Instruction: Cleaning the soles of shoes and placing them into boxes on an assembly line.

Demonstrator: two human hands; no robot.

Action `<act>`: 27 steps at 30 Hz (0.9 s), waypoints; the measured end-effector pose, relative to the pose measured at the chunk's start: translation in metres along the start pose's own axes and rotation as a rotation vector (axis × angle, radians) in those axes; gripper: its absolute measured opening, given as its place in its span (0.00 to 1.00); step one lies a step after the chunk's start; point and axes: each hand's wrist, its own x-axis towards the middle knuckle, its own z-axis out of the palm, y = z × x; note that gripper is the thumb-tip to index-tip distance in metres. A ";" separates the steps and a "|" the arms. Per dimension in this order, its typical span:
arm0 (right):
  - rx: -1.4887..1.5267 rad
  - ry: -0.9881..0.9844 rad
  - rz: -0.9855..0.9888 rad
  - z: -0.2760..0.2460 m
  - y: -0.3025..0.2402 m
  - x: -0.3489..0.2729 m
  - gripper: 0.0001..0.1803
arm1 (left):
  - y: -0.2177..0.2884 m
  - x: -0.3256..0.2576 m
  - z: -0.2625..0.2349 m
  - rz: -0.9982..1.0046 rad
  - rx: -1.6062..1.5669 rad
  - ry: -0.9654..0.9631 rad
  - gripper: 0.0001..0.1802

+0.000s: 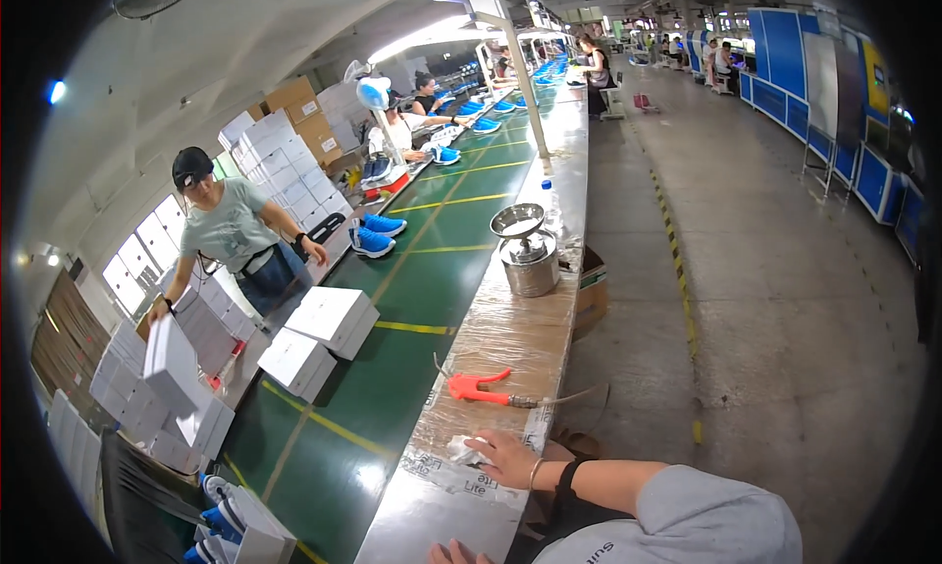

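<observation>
My right hand (507, 459) rests on the bench with its fingers closed over a crumpled white wad (464, 450), cloth or tissue; I cannot tell which. A bracelet and a black band circle that wrist. At the lower edge, only the fingers of my left hand (457, 552) show, stretched out on the bare metal of the bench (417, 523). Just beyond my right hand lies a red-orange air blow gun (479, 387) with its hose running off to the right. Farther along stands a metal pot-shaped dispenser (530, 262) with a dish on top.
Left of the bench runs a green conveyor (422, 287) carrying white boxes (332, 319) and blue shoes (373, 238). An open box (265, 533) with blue shoes sits near me. Across the belt a person (231, 220) handles a white box (175, 363). A clear bottle (548, 206) stands beyond the dispenser.
</observation>
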 end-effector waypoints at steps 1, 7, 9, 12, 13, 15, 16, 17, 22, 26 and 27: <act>-0.007 -0.002 0.008 -0.001 0.000 0.001 0.32 | -0.002 0.001 0.003 0.005 -0.006 -0.007 0.32; -0.002 -0.046 0.029 0.000 0.001 -0.001 0.31 | -0.005 0.000 0.010 0.012 0.017 -0.002 0.32; 0.006 -0.026 0.011 0.001 0.001 -0.001 0.32 | -0.007 -0.001 0.014 0.017 0.028 0.024 0.32; 0.024 -0.009 0.001 0.000 0.002 0.000 0.33 | -0.011 -0.002 0.020 0.071 0.054 0.104 0.33; 0.024 -0.020 0.003 -0.001 0.002 -0.001 0.33 | -0.011 -0.002 0.021 0.063 0.049 0.098 0.33; 0.029 0.003 -0.008 -0.001 0.002 0.000 0.33 | -0.011 0.000 0.019 0.072 0.068 0.088 0.33; 0.027 -0.004 -0.008 -0.002 0.001 0.000 0.33 | -0.011 0.000 0.020 0.068 0.063 0.086 0.33; 0.026 -0.004 -0.011 -0.003 0.001 0.001 0.33 | -0.011 0.001 0.020 0.075 0.064 0.100 0.33; 0.021 -0.007 -0.009 -0.003 0.002 0.002 0.33 | -0.016 0.003 0.025 0.079 0.039 0.093 0.34; 0.047 -0.024 0.010 -0.003 0.001 0.001 0.32 | -0.007 0.004 0.011 0.088 0.032 0.091 0.34; 0.059 -0.039 0.009 -0.003 0.001 0.001 0.32 | -0.002 0.004 0.005 0.059 0.031 0.067 0.34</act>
